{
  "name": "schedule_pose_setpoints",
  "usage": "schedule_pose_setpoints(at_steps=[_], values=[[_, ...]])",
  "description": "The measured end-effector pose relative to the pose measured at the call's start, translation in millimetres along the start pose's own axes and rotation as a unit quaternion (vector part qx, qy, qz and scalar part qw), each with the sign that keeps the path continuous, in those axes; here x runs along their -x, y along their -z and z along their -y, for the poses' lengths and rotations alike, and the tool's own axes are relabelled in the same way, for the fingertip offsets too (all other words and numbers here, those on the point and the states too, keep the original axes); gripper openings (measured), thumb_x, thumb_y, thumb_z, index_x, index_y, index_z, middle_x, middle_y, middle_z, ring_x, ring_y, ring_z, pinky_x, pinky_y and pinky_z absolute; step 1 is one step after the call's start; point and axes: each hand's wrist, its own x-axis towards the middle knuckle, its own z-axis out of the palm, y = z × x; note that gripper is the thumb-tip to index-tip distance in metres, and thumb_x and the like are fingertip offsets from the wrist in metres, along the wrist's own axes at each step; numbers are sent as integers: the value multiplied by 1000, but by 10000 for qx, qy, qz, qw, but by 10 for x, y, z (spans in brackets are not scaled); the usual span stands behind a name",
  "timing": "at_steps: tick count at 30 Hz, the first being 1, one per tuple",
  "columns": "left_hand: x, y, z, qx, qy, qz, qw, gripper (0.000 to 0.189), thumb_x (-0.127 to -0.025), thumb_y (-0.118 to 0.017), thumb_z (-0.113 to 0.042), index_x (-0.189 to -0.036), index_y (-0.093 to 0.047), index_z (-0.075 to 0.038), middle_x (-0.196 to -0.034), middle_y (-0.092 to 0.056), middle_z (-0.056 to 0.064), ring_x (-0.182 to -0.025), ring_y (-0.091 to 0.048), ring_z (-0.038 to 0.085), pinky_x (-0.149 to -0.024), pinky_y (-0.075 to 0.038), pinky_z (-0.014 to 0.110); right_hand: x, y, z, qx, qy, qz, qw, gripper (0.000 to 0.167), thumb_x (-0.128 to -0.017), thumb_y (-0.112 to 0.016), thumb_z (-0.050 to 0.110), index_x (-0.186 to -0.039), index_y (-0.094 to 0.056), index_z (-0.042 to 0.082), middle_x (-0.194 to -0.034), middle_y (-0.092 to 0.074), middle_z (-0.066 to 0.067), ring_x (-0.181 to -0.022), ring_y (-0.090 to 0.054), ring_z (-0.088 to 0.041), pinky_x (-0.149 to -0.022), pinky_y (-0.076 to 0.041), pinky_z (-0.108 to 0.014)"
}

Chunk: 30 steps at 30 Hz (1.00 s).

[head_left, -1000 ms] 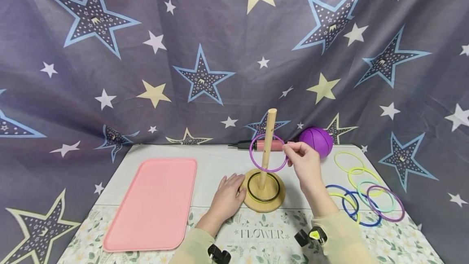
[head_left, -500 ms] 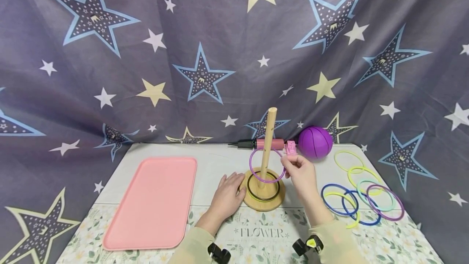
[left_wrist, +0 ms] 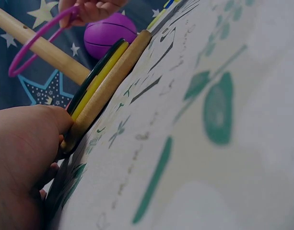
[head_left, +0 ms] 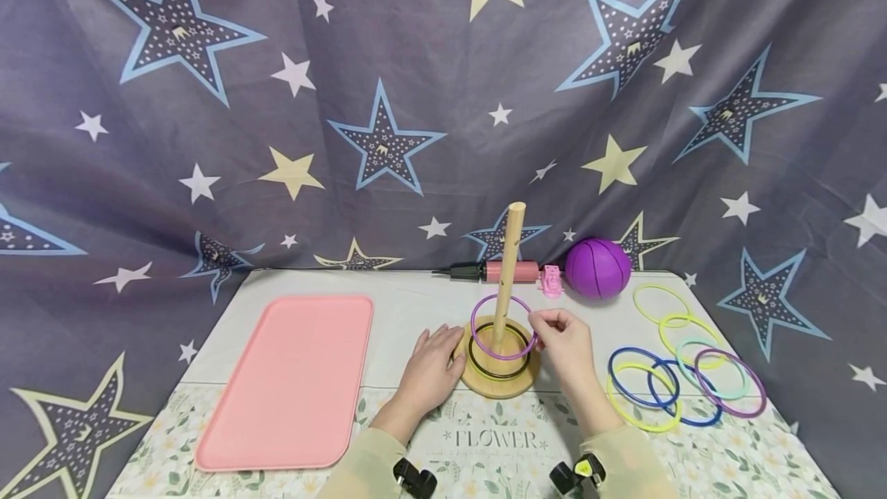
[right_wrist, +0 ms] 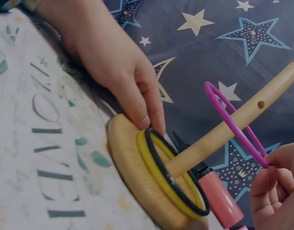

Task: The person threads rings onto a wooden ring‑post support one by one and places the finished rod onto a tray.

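Observation:
A round wooden base [head_left: 499, 391] carries an upright wooden post [head_left: 509, 268], slightly tilted in the head view. My right hand [head_left: 564, 341] pinches a thin purple ring [right_wrist: 228, 117] by its right side, between thumb and fingertips. The post passes through this ring, which hangs at a slant above the base. Lower down, a black ring [left_wrist: 91, 75] lies on top of a yellow ring [left_wrist: 99, 82] around the post's foot. My left hand [head_left: 431, 368] rests at the base's left edge, fingers extended and thumb against the rim.
A pink tray [head_left: 291, 383] lies to the left. Several loose rings, including a larger purple ring [head_left: 764, 399] and a blue ring [head_left: 610, 368], overlap at the right. Behind the post are a hand pump [head_left: 511, 272], a small pink object [head_left: 550, 282] and a purple ball [head_left: 598, 268].
My right hand has moved down with the purple ring, bringing it lower along the post toward the base. The small pink object behind has come into view. My left hand has stayed put.

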Motion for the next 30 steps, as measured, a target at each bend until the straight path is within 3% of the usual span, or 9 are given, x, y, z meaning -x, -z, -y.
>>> schedule_pose_setpoints(at_steps=[9, 17, 30], values=[[0, 0, -1, 10, -19, -33, 10000, 49, -112, -63, -23, -156, -61, -1, -158, -62, 13, -155, -48, 37, -134, -22, 60, 24, -19, -213, 55, -266, 30, 9996, 14, -101, -79, 6, -107, -77, -7, -80, -72, -10, -62, -62, -13, -56, -57, -24], [0, -5, 0, 17, 23, -37, 10000, 49, -111, -63, -23, -156, -61, -2, -159, -62, 12, -155, -48, 36, -135, -22, 60, 10, -26, -291, 89, -418, 97, 9990, 19, -100, -80, 9, -108, -76, -8, -77, -71, -6, -60, -61, -11, -51, -51, -21], [-6, -13, -5, 67, 66, -6, 10000, 50, -111, -63, -22, -156, -60, -1, -159, -61, 12, -156, -47, 36, -135, -21, 60, -68, -64, -425, 470, -466, 138, 9977, 12, -99, -78, 6, -103, -77, -5, -74, -67, -2, -59, -59, -11, -52, -52, -20]])
